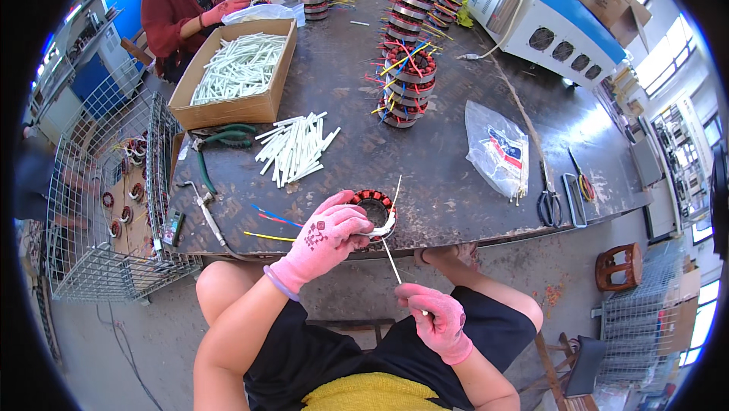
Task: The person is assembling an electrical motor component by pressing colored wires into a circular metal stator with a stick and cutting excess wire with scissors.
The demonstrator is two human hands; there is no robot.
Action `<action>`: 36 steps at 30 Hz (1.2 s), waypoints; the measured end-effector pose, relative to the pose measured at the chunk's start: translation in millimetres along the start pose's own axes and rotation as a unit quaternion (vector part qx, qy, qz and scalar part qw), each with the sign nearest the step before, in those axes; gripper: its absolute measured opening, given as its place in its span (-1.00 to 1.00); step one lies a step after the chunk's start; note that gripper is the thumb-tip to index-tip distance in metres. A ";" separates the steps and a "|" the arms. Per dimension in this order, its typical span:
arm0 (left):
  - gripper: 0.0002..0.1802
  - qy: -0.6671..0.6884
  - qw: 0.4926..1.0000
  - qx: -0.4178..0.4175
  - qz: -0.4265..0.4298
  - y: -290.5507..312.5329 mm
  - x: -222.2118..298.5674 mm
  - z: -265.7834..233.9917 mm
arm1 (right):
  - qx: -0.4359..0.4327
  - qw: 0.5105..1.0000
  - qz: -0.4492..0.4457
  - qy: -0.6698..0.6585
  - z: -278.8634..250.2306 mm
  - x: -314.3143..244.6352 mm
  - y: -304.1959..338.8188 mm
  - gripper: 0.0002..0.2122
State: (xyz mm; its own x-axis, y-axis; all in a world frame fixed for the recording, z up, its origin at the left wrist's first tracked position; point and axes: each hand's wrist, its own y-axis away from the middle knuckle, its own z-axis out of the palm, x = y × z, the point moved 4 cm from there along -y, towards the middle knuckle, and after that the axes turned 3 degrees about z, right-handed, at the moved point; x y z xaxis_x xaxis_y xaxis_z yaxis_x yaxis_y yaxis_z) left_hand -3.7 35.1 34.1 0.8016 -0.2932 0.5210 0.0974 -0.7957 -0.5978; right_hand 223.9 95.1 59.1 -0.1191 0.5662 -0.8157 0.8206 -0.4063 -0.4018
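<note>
One stator (373, 195), at the near edge of the table (433, 176), is gripped by the left hand (326, 233), white cord (391, 261) pinched by the right hand (437, 320); tying seemingly part done, cord end untrimmed.

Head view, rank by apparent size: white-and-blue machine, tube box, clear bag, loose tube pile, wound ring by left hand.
1. White-and-blue machine
2. Tube box
3. Clear bag and loose tube pile: look alike, not ranked
4. Wound ring

Pink left glove (323, 234) with dark red print, pink right glove (438, 323), red-and-black stator ring (380, 197), white cord (391, 261)
</note>
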 end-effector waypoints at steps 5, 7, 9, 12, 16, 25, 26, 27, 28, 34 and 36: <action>-0.63 0.014 1.000 -0.002 -0.006 -0.7 -1.1 -1.3 | -0.054 0.998 0.002 0.020 7.0 -2.4 1.5 -0.77; -0.64 0.011 1.000 0.002 -0.005 -0.5 -1.1 -1.9 | -0.064 0.997 -0.019 0.033 8.4 -2.4 1.3 -0.74; -0.64 0.013 1.000 0.000 -0.004 -1.2 -0.9 -2.7 | -0.037 0.999 -0.023 0.016 9.7 -0.5 4.4 -0.71; -0.64 0.016 1.000 -0.004 -0.004 -1.7 -0.4 -4.0 | -0.013 0.999 -0.037 0.015 13.1 3.3 5.8 -0.69; -0.64 0.013 1.000 0.001 0.000 -0.7 0.8 -3.7 | 0.000 0.999 -0.030 0.014 15.5 -0.3 1.7 -0.81; -0.66 0.032 0.999 -0.018 -0.009 0.8 -1.4 -1.8 | -0.018 0.999 0.030 0.038 23.0 16.0 -1.9 -0.77; -0.67 0.039 0.999 -0.026 -0.017 0.7 -0.9 -1.8 | -0.005 0.999 0.027 0.028 24.4 16.8 -5.3 -0.77; -0.70 0.020 0.999 -0.020 -0.018 -0.3 0.8 -2.3 | 0.008 0.999 0.024 0.019 26.5 18.1 -9.5 -0.77; -0.72 0.000 1.000 -0.014 -0.018 -2.8 3.1 -2.9 | 0.022 0.999 0.020 0.010 28.2 19.0 -13.3 -0.77; -0.83 -0.098 0.994 -0.020 -0.048 0.8 3.5 -0.3 | 0.035 0.998 0.059 0.006 35.7 34.9 -29.8 -0.81; -0.82 -0.098 0.993 -0.045 -0.042 1.2 3.5 1.7 | 0.063 0.997 0.041 0.028 37.7 37.6 -37.1 -0.82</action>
State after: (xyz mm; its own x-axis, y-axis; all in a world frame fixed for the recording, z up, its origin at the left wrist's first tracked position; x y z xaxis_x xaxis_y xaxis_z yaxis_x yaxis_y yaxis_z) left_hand 0.3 34.0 34.2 0.8933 -0.1213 0.4328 0.1231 -0.8600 -0.4953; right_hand 167.8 104.4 27.6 -0.0201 0.5658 -0.8243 0.7492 -0.5375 -0.3872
